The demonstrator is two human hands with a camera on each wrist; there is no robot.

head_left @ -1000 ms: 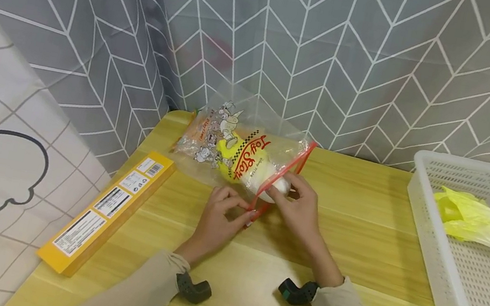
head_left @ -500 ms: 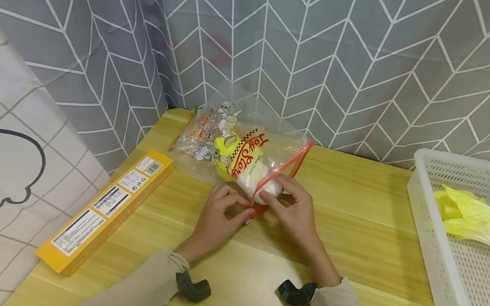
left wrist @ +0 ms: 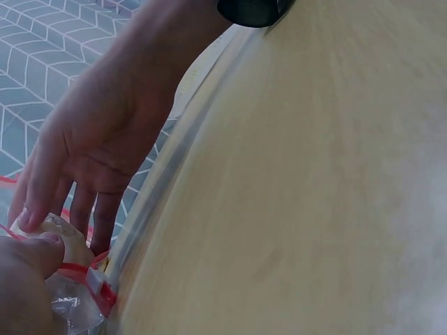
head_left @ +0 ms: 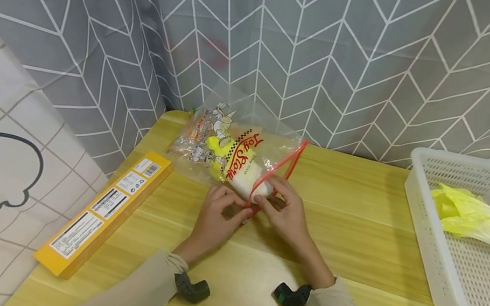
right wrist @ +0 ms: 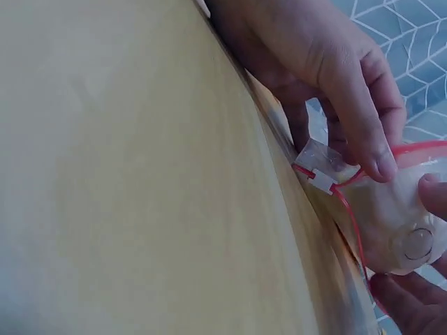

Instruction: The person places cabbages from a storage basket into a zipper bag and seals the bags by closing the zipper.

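A clear zip bag (head_left: 271, 144) with a red-edged mouth and a printed cartoon design lies on the table, its mouth facing right. Inside is what looks like a napa cabbage (head_left: 245, 178), its yellow part deeper in and its white end at the mouth. My left hand (head_left: 217, 213) pinches the mouth's red edge between thumb and forefinger, near the white zip slider (right wrist: 322, 181). At the white end, my right hand (head_left: 286, 212) holds the cabbage, thumb in front and fingers behind. The left wrist view shows this right hand (left wrist: 98, 132) reaching down around that end.
A long yellow box (head_left: 104, 210) with white labels lies at the left. To the right stands a white plastic basket (head_left: 427, 264) holding another napa cabbage (head_left: 488, 222). Grey patterned curtains (head_left: 340, 60) hang behind the wooden table (head_left: 349, 231).
The right hand has moved slightly left, and the cabbage's white end sits farther inside the bag's mouth. The left hand keeps its pinch on the red edge.
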